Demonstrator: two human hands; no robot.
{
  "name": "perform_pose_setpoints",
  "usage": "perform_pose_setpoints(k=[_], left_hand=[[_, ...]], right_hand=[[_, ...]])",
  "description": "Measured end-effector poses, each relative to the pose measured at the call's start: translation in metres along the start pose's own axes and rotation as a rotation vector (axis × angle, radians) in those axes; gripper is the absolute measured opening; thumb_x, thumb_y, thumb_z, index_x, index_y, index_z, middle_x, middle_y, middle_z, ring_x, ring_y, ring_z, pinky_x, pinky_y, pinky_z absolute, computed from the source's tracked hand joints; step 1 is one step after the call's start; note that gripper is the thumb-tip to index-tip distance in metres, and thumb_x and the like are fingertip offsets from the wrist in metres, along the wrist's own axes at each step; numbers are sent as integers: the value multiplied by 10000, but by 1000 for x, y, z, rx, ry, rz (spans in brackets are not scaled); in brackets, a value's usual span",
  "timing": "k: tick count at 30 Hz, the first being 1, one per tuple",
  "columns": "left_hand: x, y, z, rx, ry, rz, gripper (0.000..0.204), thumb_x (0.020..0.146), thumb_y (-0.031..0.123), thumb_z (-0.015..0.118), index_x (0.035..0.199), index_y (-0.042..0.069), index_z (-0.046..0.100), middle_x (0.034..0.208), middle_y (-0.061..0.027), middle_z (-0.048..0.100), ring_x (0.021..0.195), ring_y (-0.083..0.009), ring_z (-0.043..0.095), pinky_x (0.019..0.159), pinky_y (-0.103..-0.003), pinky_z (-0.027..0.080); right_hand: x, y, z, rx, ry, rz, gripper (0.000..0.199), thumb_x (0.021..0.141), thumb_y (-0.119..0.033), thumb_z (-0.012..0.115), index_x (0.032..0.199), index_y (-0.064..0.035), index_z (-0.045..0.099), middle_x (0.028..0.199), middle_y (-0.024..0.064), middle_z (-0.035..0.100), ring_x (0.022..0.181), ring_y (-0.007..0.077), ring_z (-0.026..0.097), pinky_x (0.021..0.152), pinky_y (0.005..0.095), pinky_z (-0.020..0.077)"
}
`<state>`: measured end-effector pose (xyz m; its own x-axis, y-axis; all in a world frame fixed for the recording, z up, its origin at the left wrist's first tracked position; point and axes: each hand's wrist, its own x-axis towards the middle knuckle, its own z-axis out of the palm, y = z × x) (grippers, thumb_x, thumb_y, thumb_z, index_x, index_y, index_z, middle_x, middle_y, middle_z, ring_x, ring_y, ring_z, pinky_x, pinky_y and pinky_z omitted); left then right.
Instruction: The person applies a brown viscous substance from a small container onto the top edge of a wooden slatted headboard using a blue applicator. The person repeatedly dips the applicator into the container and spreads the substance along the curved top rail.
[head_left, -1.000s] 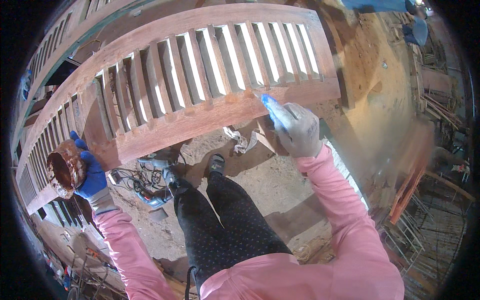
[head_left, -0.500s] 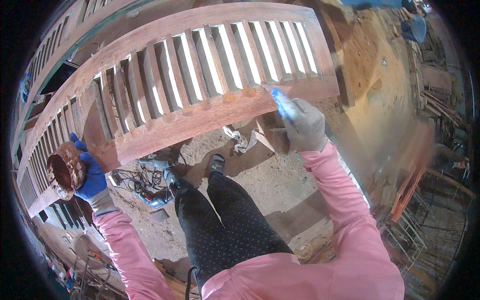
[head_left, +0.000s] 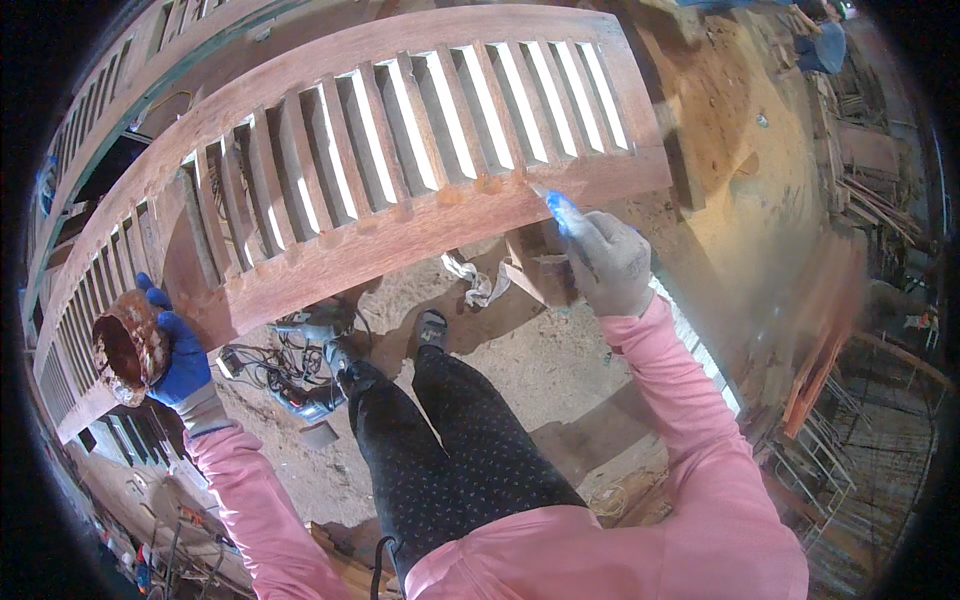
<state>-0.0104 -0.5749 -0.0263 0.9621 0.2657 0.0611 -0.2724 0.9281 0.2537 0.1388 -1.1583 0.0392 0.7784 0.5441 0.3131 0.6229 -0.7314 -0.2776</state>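
A slatted reddish-brown wooden panel (head_left: 400, 240) with a curved outer edge stretches across the view in front of me. My left hand (head_left: 183, 360), in a blue glove with a pale cuff, grips a rounded brown pot (head_left: 120, 350), crusted on the outside, its dark mouth tilted toward me. The pot is over the panel's left part. My right hand (head_left: 612, 262), in a greyish glove with blue fingers, is closed on a small thin-bladed tool (head_left: 537, 188). Its tip is at the panel's near rail, just below the slat ends. Most of the tool is hidden by the fingers.
Below the panel, power tools (head_left: 300, 395) with tangled cords lie on the sandy ground by my feet. A white rag (head_left: 475, 280) lies beside a wooden block (head_left: 545, 275). Another slatted frame (head_left: 110, 130) stands at the far left. Reddish planks (head_left: 825, 345) lean at the right.
My right hand has shifted slightly right and down, drawing the tool's tip back from the slat ends. The left hand and pot have barely moved.
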Motion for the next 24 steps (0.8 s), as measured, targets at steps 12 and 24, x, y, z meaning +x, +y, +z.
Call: perform_pose_setpoints(k=[12,24], left_hand=[[-1,9,-10,50,17,52,810,1034,405,626,1648,58,229,1699,-237,248,1506,-452,364,1141,-604,456],[-1,9,-14,-85,70,28,827,1017,350,661,1650,52,221,1701,-243,236,1482,-449,398,1120,-604,469]], right_hand=[[3,13,-10,51,-92,-9,471,835,-127,705,1306,-151,687,841,66,594,751,291,656,644,432,531],[13,5,-6,75,-9,0,516,873,-29,671,1377,-140,672,835,85,642,718,293,659,618,412,519]])
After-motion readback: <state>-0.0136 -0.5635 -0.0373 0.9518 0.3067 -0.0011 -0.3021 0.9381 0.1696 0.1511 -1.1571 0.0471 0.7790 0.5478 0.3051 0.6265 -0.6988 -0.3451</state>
